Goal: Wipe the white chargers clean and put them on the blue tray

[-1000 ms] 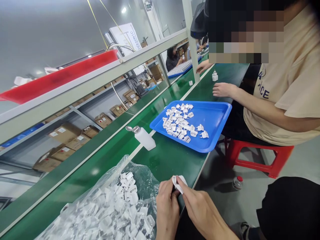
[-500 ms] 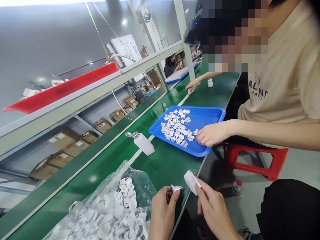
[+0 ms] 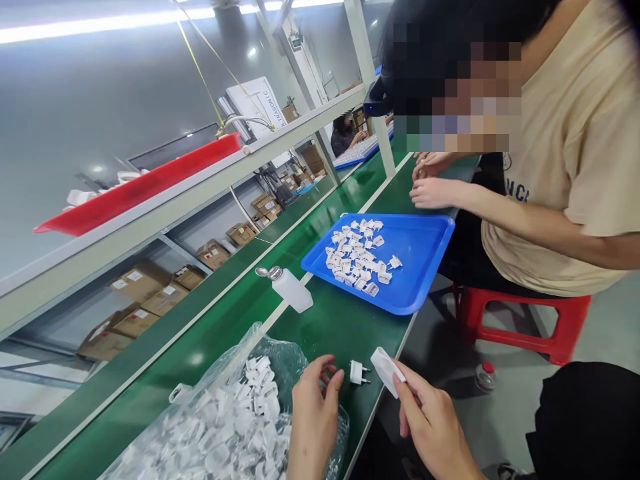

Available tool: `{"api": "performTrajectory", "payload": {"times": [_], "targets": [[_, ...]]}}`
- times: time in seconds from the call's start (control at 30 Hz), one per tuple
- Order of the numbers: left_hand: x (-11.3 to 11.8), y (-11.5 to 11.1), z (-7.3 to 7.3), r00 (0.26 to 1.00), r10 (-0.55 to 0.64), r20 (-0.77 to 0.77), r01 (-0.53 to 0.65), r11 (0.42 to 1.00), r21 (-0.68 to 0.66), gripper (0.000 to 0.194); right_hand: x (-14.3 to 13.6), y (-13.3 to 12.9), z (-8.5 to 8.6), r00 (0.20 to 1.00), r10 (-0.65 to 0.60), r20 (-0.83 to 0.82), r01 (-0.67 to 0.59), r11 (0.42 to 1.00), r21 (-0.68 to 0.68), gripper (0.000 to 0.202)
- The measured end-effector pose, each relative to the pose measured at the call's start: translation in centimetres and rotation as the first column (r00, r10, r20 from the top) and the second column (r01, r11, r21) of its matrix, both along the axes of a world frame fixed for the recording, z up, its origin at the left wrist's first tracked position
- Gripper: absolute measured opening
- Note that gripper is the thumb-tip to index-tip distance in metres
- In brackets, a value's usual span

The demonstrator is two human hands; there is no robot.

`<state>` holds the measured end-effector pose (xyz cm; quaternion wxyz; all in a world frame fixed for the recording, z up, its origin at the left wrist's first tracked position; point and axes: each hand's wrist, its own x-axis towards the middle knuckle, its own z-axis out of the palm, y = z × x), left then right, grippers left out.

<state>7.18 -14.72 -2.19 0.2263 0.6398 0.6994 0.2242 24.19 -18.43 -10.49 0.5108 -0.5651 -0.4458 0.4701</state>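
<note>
A white two-pin plug piece [image 3: 359,373] lies on the green bench, between my two hands. My left hand [image 3: 316,407] is just left of it, fingers curved and apart, with nothing visible in them. Between the thumb and fingers of my right hand [image 3: 433,417] is a folded white cloth [image 3: 386,371], held over the bench's near edge. A clear plastic bag [image 3: 280,353] full of white plug parts [image 3: 220,427] spreads out beside my left hand.
A blue tray [image 3: 420,267] holds several white plug parts. Left of it stands a white pump bottle [image 3: 293,291]. A co-worker [image 3: 565,153] sits on a red stool [image 3: 525,327], both hands beyond the tray. A red bin [image 3: 145,187] rests on the overhead rail.
My left hand has let go of the plug piece, which now lies on the bench, and has drawn slightly left. The co-worker's near hand has moved from the tray to the other hand.
</note>
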Motion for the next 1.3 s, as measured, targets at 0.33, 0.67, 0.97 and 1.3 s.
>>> {"api": "performTrajectory", "payload": {"times": [0.33,0.67,0.97,1.3], "targets": [[0.4,-0.7,-3.8,0.978,-0.198,0.067,0.188,0.973,0.133,0.052,-0.4,-0.2,-1.1,0.956,-0.114,0.270,0.041,0.964,0.262,0.047],[0.9,-0.8,-6.0,0.989,-0.064,0.131,0.037,0.980,0.194,0.026,-2.9,-1.1,-2.6,0.858,-0.107,0.503,-0.245,0.776,0.581,0.074],[1.1,-1.1,-5.2,0.988,-0.105,0.114,0.080,0.976,0.204,0.030,-0.7,0.5,-1.1,0.843,0.231,0.486,-0.416,0.853,0.316,0.055],[1.8,-1.5,-6.8,0.998,-0.054,-0.038,0.064,0.931,0.358,0.032,0.0,4.9,3.2,0.743,0.352,0.569,-0.498,0.859,0.118,0.047]]}}
